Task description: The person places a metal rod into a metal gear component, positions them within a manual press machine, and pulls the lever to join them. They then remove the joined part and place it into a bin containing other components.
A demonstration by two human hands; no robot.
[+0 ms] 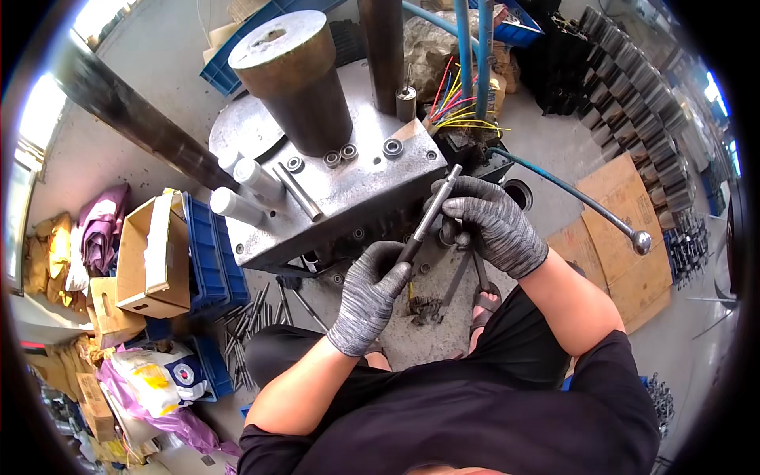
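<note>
A slim metal shaft (pixel 433 212), bright at its upper end and dark lower down, slants between my gloved hands in front of the machine's bed. My left hand (pixel 368 297) is closed round the dark lower end. With thumb and fingers, my right hand (pixel 492 220) grips the shaft near its bright upper end. Just beyond lies the thick steel bed (pixel 348 194), carrying several small ring bearings (pixel 393 147). A loose metal rod (pixel 298 191) rests there beside two white cylindrical containers (pixel 237 207). Behind them a heavy steel ram (pixel 305 99) comes down to the bed.
A lever with a ball end (pixel 640 241) reaches out at the right, over flattened cardboard (pixel 629 214). Many metal rods (pixel 249 324) lie on the floor at left, near blue crates (pixel 212 253) and an open carton (pixel 154 257). Stacked metal cylinders (pixel 633 87) stand far right.
</note>
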